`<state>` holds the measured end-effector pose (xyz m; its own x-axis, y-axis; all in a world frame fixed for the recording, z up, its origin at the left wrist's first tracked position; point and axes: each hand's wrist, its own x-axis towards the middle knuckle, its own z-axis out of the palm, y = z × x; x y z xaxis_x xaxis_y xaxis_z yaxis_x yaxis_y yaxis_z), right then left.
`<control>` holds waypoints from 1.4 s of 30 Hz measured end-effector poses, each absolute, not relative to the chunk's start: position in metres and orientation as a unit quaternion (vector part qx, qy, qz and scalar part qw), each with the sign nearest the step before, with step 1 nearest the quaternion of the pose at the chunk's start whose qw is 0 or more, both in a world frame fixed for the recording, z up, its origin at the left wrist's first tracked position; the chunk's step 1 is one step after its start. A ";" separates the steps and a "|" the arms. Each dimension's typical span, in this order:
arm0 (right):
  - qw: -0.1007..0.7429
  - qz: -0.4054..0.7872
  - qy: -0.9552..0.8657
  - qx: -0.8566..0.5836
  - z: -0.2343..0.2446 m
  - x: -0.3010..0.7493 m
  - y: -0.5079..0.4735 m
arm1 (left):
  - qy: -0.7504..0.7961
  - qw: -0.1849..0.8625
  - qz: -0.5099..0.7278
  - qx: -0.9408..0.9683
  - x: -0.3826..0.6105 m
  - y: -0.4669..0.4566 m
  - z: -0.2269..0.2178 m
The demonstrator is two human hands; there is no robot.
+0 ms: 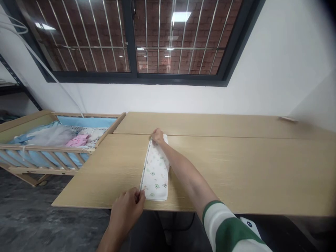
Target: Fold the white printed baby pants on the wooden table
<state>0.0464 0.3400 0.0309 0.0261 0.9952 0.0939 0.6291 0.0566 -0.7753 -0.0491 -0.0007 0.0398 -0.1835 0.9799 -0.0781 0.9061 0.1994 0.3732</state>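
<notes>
A white cloth point(156, 171) with small green prints lies folded into a long strip on the wooden table. My right hand point(158, 135) reaches over it and grips its far left corner, the fingers closed and partly hidden behind the hand. At the near left corner my left hand point(128, 203) is curled, thumb and fingers pinching the cloth's edge. Between the two hands the cloth's left edge runs nearly straight. My right forearm covers part of its right side.
The pale wooden table point(236, 168) has a long seam near the back. A wooden crib point(52, 150) holding blue, white and pink fabrics stands on the left. A barred window point(133, 78) is above. A phone point(250, 225) lies below the table's front edge at right.
</notes>
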 end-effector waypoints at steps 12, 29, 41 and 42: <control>0.302 0.294 -0.829 -0.367 0.073 0.062 0.242 | 0.605 -0.164 0.253 0.737 -0.021 -0.032 0.014; 0.044 0.265 -0.956 -0.118 0.029 0.123 0.179 | 0.612 -0.241 0.180 0.731 -0.006 -0.049 -0.028; 0.088 0.224 -0.929 -0.281 0.018 0.120 0.326 | 0.613 -0.240 0.177 0.732 -0.005 -0.046 -0.033; 0.087 0.218 -0.929 -0.287 0.018 0.121 0.332 | 0.613 -0.241 0.177 0.731 -0.005 -0.046 -0.033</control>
<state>0.1206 0.3323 0.0181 -0.8205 0.5706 0.0360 0.4951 0.7406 -0.4542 -0.0054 -0.0462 -0.0330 0.1863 0.8110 0.5545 0.9818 -0.1325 -0.1361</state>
